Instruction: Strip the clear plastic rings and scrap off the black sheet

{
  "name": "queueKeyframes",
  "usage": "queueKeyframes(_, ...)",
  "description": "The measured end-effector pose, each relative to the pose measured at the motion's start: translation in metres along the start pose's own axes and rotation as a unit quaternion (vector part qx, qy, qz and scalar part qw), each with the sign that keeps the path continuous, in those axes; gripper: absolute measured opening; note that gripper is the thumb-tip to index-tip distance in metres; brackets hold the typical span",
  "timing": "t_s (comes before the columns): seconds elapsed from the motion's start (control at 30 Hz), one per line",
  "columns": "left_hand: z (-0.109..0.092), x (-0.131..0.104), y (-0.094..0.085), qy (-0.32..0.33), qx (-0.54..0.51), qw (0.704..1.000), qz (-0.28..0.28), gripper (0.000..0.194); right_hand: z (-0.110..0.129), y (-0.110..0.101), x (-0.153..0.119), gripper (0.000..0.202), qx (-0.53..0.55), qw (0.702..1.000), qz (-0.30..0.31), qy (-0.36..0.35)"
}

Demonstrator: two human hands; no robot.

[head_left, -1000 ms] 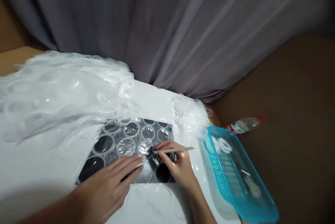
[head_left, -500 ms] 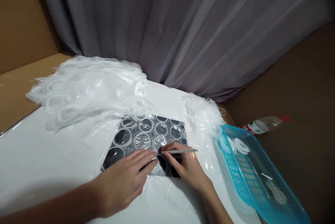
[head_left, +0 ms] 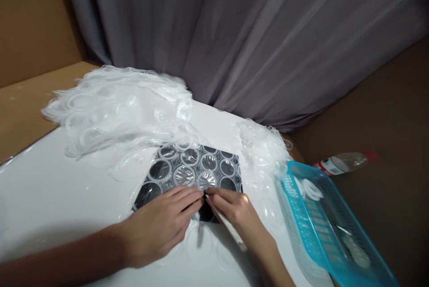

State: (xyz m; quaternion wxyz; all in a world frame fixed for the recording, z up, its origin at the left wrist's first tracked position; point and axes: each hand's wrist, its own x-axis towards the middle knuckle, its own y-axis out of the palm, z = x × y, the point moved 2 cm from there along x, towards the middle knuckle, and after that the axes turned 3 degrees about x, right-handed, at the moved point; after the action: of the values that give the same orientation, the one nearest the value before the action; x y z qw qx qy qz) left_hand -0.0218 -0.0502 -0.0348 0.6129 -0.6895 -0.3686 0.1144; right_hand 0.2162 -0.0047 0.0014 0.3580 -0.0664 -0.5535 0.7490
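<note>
A black sheet [head_left: 186, 157] printed or covered with rows of pale rings lies on the white surface, with shiny clear film in several of them. My left hand [head_left: 164, 224] rests across its lower left part, fingers stretched out and lying on it. My right hand [head_left: 243, 215] is closed round a thin, pale, stick-like tool [head_left: 231, 229]; its kind is unclear. The tool's near end points down and right, and its tip is at the sheet beside my left fingertips. My fingers hide the lower middle of the sheet.
A big heap of translucent white rings [head_left: 117, 103] lies back left, and a smaller heap [head_left: 261, 144] to the right. A blue plastic basket [head_left: 301, 229] with white pieces [head_left: 310, 188] inside stands at right. Behind it lies a bottle [head_left: 345, 162]. A grey curtain [head_left: 201, 32] hangs behind.
The tool in my right hand has swung from nearly level to slanting down towards me. My right hand has turned with it; my left hand stays nearly in place.
</note>
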Motion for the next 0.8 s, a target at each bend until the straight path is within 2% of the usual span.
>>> queueKeyframes(0.1, -0.001, 0.001, 0.001, -0.015, -0.014, 1.0, -0.006, 0.047, 0.005, 0.004, 0.0, 0.012, -0.071, 0.996, 0.038, -0.042)
queueKeyframes(0.17, -0.001, 0.0, 0.002, -0.021, -0.024, 0.999, -0.013, 0.047, 0.006, 0.006, -0.001, 0.014, -0.101, 0.993, 0.03, -0.057)
queueKeyframes(0.4, -0.002, 0.002, 0.0, -0.027, -0.037, 0.999, -0.029, 0.048, 0.007, 0.012, 0.001, 0.016, -0.138, 0.989, 0.024, -0.042)
queueKeyframes(0.57, -0.002, 0.003, 0.001, -0.025, -0.029, 0.999, -0.02, 0.045, 0.007, 0.015, 0.0, 0.019, -0.152, 0.988, 0.012, -0.035)
queueKeyframes(0.7, -0.002, 0.0, 0.006, -0.026, -0.024, 0.999, -0.017, 0.051, -0.001, 0.019, -0.005, 0.025, -0.096, 0.995, -0.033, 0.005)
queueKeyframes(0.8, -0.002, -0.001, 0.007, -0.02, -0.029, 0.999, -0.004, 0.054, -0.02, 0.015, -0.006, 0.025, -0.039, 0.99, -0.102, 0.085)
